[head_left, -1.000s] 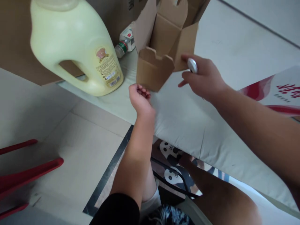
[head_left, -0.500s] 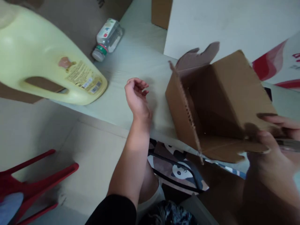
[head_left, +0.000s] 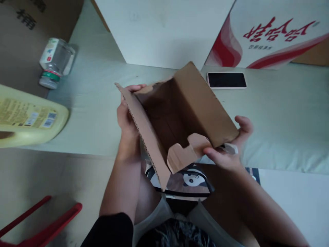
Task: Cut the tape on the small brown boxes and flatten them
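An open cardboard box (head_left: 203, 103) is held tilted between my two hands, its opening facing me and its flaps spread outward. The inside is dark, and no contents show in it. On the left, my left hand (head_left: 127, 115) is closed on the box's side wall, its fingers partly hidden behind a flap. At the near right corner, my right hand (head_left: 228, 151) grips the box, with the thumb on a notched flap (head_left: 189, 152). A small whitish object (head_left: 230, 148) also sits in this hand; its kind is unclear.
A phone (head_left: 226, 80) lies on the pale green cloth (head_left: 277, 113) beyond the box. White cartons (head_left: 164, 34) stand behind. At left are a clear bottle (head_left: 57, 61) on its side and a yellow jug (head_left: 33, 120). A panda-print bag (head_left: 191, 181) and red stool (head_left: 56, 223) are below.
My left hand has gone from free beside the box to gripping its left side. The view has swung right, bringing the phone into full sight.
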A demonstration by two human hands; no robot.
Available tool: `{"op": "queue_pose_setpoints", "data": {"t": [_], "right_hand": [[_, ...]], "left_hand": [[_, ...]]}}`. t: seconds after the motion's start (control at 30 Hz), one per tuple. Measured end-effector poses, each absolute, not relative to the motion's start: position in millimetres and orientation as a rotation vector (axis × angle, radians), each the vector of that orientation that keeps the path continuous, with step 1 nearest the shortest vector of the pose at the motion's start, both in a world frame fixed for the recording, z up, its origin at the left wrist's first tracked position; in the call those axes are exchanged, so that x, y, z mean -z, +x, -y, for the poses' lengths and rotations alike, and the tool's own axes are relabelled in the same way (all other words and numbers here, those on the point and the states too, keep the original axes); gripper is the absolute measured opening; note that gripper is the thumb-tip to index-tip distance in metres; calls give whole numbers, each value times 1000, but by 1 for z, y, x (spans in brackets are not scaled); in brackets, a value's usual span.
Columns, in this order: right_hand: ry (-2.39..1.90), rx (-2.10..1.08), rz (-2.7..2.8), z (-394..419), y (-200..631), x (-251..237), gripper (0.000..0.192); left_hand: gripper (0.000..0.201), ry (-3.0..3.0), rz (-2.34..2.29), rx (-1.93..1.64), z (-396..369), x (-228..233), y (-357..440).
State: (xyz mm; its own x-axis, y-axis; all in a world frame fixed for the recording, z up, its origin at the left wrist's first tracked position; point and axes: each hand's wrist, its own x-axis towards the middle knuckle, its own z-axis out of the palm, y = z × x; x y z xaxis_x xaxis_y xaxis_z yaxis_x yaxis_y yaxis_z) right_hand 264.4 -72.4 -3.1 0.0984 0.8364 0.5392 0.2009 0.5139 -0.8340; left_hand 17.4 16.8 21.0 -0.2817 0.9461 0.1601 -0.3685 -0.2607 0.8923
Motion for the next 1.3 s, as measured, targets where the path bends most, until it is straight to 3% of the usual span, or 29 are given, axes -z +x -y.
{"op": "queue_pose_setpoints", "data": {"t": [0.13,0.27,0.33,0.47,0.6,0.7,0.8,0.93,1.2,1.3], "right_hand": [[-1009,-657,1409,73,263,-3,80],[-1091,-661,1474,72,264,-9,37],[-1073,-717,1530,70,265,-13,27],[-995,-733,1627,65,270,-15,35],[-855,-740,1722,64,272,-11,62],[-863,-768,1709,65,271,-11,55],[-927,-768,1690,66,268,-14,34],[-930,-771,1679,66,265,-17,28],[-986,-754,1700,64,263,-11,41],[-878,-788,1698,65,262,-6,59]], "left_hand": [[36,975,-1011,-1848,-16,-25,26],[44,915,-1039,-1863,-15,-25,30],[41,917,-1035,-1866,-14,-23,30],[23,930,-993,-1839,-12,-21,29],[8,838,-988,-1843,-17,-23,33],[6,879,-999,-1839,-21,-21,34],[13,1012,-1040,-1832,-18,-20,30],[30,1480,-1168,-1660,-8,-22,18],[33,1284,-1198,-1742,-7,-18,23],[34,1076,-1110,-1808,-3,-17,33]]}}
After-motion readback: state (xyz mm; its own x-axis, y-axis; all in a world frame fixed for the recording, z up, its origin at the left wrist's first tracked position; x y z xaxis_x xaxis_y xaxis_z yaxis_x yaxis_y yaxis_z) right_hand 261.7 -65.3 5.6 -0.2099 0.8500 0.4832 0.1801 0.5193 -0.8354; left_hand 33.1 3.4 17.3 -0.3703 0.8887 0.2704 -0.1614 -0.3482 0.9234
